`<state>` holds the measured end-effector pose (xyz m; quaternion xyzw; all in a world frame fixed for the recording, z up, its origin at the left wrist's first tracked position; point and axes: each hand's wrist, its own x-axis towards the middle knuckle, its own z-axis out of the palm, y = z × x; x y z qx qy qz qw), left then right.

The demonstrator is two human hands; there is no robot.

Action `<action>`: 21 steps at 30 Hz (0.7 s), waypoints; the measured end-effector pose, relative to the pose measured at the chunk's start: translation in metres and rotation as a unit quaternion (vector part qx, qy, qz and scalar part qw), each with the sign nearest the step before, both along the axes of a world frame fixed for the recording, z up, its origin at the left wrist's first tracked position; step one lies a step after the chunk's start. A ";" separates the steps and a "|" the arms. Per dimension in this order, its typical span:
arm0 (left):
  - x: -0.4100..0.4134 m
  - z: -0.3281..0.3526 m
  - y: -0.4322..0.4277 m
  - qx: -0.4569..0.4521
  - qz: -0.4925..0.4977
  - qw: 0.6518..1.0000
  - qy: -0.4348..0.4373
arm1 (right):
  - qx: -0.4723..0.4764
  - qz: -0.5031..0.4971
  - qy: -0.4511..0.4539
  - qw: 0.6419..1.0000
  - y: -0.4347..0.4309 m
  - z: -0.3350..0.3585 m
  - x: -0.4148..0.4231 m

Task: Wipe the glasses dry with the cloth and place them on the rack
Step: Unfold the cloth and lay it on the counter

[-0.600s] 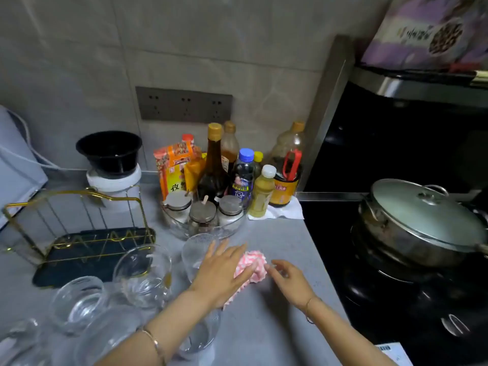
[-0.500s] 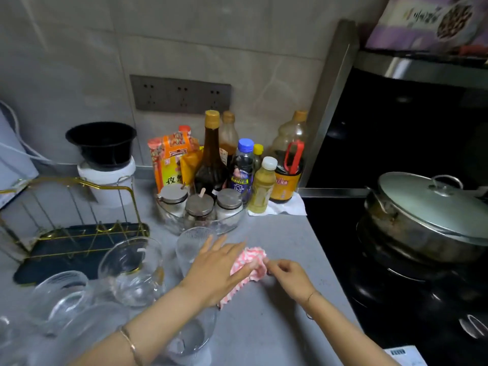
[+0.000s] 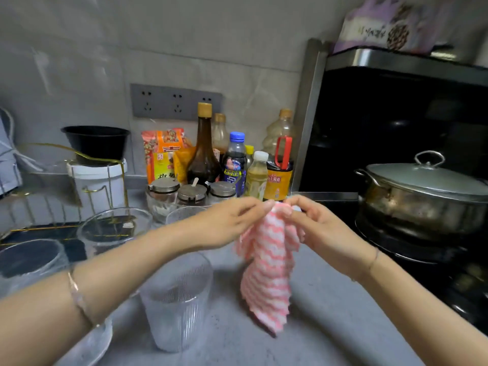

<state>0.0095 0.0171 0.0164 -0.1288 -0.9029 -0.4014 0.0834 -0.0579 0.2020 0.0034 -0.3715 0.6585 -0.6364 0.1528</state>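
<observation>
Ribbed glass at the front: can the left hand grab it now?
Probably not yet: the left hand is busy pinching the top edge of the cloth. Nothing blocks the ribbed glass, which stands just below that forearm, so after letting go it likely could.

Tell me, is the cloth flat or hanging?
Hanging. Left hand and right hand pinch the cloth by its top; it droops down.

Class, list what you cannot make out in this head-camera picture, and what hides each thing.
- Head view: far ribbed glass, mostly hidden behind the left hand.
- Gold wire rack: blurred, cut off by the left edge.
- Bottom-left glassware: under the left forearm, cut by the bottom edge.
- Purple package: lettering lost to motion blur.
</observation>
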 end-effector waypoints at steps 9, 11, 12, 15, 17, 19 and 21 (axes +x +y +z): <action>0.078 0.040 0.052 0.141 0.002 0.989 -0.048 | 0.081 -0.023 0.019 0.996 0.076 0.069 0.077; 0.093 0.043 0.061 0.170 -0.011 0.983 -0.073 | 0.084 -0.031 0.002 0.996 0.096 0.074 0.089; 0.098 0.044 0.064 0.167 -0.018 0.982 -0.084 | 0.081 -0.035 -0.006 0.996 0.104 0.075 0.092; 0.113 0.041 0.069 0.159 -0.037 0.979 -0.122 | 0.058 -0.061 -0.029 0.996 0.131 0.077 0.101; 0.116 0.037 0.068 0.171 -0.028 0.978 -0.118 | 0.042 -0.077 -0.047 0.995 0.144 0.075 0.099; 0.113 0.032 0.067 0.220 0.003 0.970 -0.100 | 0.024 -0.088 -0.071 0.993 0.152 0.072 0.094; 0.107 0.027 0.068 0.263 0.039 0.961 -0.082 | 0.008 -0.102 -0.094 0.990 0.155 0.063 0.085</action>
